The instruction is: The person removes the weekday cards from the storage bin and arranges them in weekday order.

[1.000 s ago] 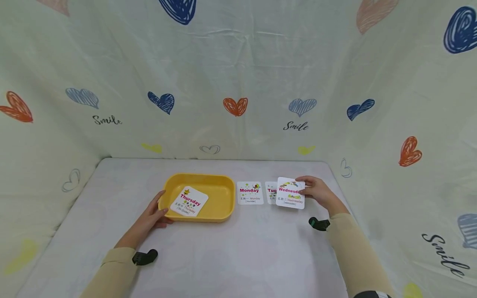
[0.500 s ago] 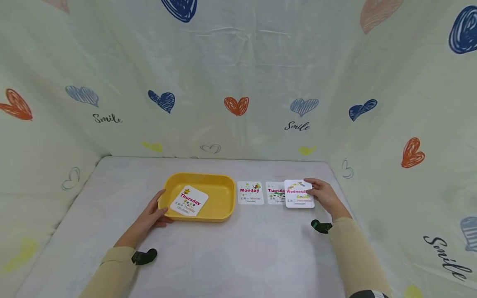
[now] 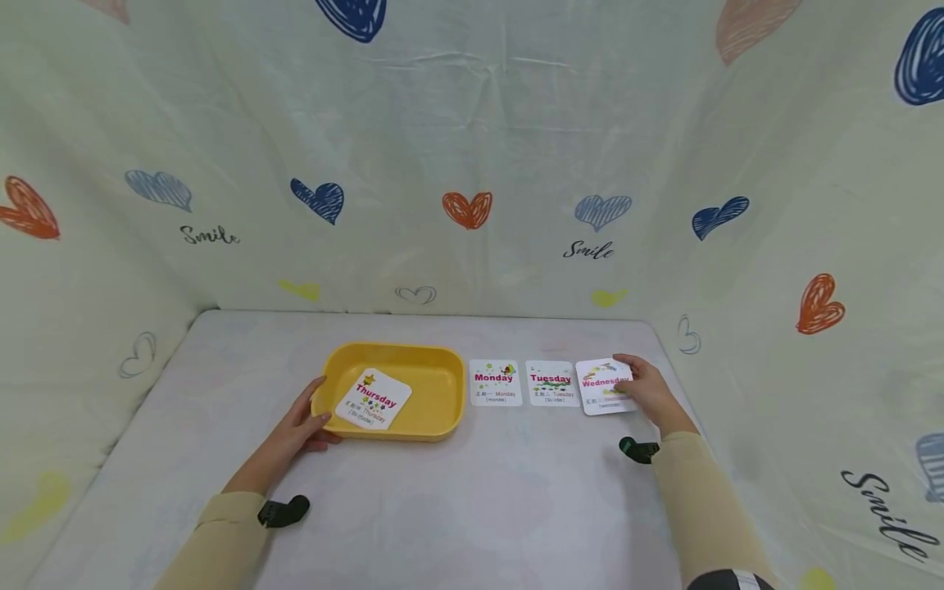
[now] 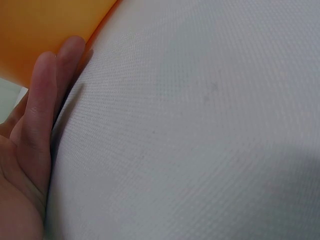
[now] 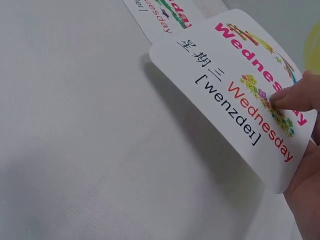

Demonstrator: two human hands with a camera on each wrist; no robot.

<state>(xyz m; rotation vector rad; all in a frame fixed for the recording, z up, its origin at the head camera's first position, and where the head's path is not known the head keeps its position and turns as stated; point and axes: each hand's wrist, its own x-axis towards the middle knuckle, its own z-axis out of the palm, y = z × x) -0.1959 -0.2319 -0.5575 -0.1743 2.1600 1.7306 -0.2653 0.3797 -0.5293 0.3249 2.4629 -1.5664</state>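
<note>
The right hand point(image 3: 649, 395) pinches the Wednesday card point(image 3: 601, 389) at its 3 o'clock edge, thumb on the printed face and the other fingers mostly hidden behind. The card is tilted, part of it raised off the table point(image 3: 472, 508); the right wrist view shows a shadow beneath. The left hand point(image 3: 295, 422) grips the yellow tray point(image 3: 435, 387) at its 8 to 9 o'clock end, thumb at the rim and two fingers extended along the outside, as the left wrist view shows.

At 9 o'clock from the Wednesday card, just beside it, lies the Tuesday card point(image 3: 552, 383), face up and square; next in line is the Monday card point(image 3: 496, 383), just short of the tray's 3 o'clock end. Inside the tray, toward 9 o'clock, the Thursday card point(image 3: 374, 399) lies turned askew. Beyond the table, at 12 o'clock, hangs a pale backdrop point(image 3: 472, 123) printed with hearts and "Smile".
</note>
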